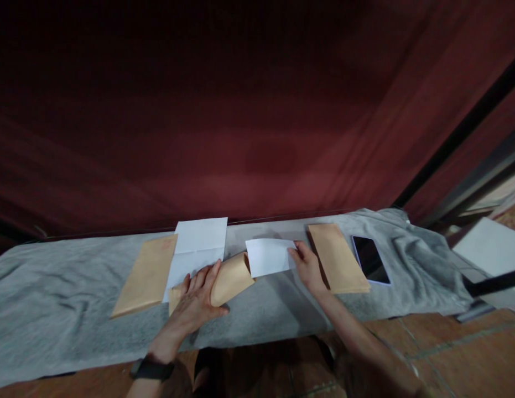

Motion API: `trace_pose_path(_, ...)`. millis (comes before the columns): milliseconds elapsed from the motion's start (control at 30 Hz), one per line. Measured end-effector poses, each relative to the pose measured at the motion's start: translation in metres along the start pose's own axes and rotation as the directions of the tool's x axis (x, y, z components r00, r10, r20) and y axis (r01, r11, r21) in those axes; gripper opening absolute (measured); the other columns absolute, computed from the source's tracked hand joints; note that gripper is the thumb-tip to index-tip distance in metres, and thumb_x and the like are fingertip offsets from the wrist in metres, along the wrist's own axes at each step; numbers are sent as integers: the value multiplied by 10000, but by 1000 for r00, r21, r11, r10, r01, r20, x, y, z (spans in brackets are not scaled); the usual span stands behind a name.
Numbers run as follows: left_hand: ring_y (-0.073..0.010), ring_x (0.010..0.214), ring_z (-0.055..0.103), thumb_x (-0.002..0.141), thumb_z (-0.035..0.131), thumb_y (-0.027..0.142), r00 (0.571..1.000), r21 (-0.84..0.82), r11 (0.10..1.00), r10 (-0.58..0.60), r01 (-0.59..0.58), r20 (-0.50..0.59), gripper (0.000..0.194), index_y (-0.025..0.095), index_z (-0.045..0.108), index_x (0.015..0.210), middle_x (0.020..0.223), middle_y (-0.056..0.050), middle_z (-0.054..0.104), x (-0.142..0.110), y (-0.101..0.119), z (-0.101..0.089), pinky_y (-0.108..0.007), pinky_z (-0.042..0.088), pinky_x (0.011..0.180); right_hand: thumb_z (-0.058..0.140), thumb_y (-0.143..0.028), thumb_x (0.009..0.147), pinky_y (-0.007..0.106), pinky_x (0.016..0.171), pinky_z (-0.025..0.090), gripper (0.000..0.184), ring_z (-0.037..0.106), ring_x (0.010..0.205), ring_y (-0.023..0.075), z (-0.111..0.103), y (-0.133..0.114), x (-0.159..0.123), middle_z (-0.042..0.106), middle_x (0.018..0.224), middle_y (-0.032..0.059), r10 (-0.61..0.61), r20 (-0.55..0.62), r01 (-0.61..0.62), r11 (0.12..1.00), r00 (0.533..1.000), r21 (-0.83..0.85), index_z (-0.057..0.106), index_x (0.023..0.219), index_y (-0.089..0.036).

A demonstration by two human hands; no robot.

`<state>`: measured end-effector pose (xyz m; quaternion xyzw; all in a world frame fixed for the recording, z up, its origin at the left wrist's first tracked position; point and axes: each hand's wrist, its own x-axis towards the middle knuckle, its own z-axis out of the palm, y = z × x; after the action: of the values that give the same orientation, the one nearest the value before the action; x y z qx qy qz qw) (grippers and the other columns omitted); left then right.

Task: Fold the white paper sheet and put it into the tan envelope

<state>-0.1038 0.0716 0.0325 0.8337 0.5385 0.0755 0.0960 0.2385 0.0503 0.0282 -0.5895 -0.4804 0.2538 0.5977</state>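
Observation:
My left hand point(196, 303) lies spread over a brown paper envelope point(232, 279), pressing it onto the cloth with the thumb stretched out. The mouth of this envelope faces right and gapes a little. A white sheet of paper point(270, 257), apparently folded, is pinched at its right end by my right hand point(309, 268). The paper's left edge is at the envelope's mouth; I cannot tell whether any of it is inside. Behind my left hand lies another white sheet point(201, 235) with a crease across it, partly covered by the envelope.
Grey cloth point(257, 320) covers the long, narrow surface. On the left rests a brown envelope point(145, 273); on the right, a stack of brown envelopes point(339, 258) lies beside a dark-screened phone point(371, 260). A dark red wall point(257, 138) rises directly behind. Tiled floor point(460, 354) shows below.

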Motion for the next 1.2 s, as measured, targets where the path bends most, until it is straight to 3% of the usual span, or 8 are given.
trace_pose_path(167,-382,1431,411,651,770,402,999,-19,999,35,-35,-20,1195,286,98,1632,1519,-134,450,1,1,5,-619,139,1231,586,-508,908,305,762,492,324,624,831,212,-9,1,6,706,898,38,-5,-47,5,1000,999,7,674,992,-208)
trace_pose_path(433,-382,1433,405,663,750,385,999,-22,999,39,-40,-33,1167,296,101,1629,1520,-124,445,3,8,2,-626,115,1229,559,-454,906,302,742,487,276,628,795,207,0,1,0,718,889,36,-34,71,39,997,997,-71,699,965,-223)
trace_pose_path(667,-378,1419,414,677,730,373,997,37,999,33,-31,-65,1116,283,141,1621,1504,-129,454,6,10,-2,-616,110,1226,587,-440,820,288,624,462,254,587,654,182,-13,9,12,690,722,11,37,198,-17,995,979,-101,719,818,-223)
trace_pose_path(967,-378,1408,428,691,737,371,996,22,999,37,-35,-82,1125,304,113,1624,1488,-128,464,8,9,2,-631,106,1226,639,-503,780,272,568,435,294,554,632,175,-17,-4,13,670,689,-2,93,183,-93,996,979,-12,739,773,-226)
trace_pose_path(1100,-367,1407,424,705,737,373,991,47,996,80,-75,-107,1126,310,93,1625,1491,-116,454,9,12,0,-626,111,1229,664,-499,739,262,530,416,284,536,587,162,-15,-1,14,653,634,-11,121,215,-130,991,969,29,734,702,-227)
trace_pose_path(1200,-372,1406,419,698,749,373,988,60,994,99,-92,-116,1146,302,80,1625,1493,-124,449,11,11,1,-636,108,1225,671,-532,730,247,481,398,323,516,537,150,-14,3,15,628,587,-16,124,174,-133,990,977,46,725,670,-219)
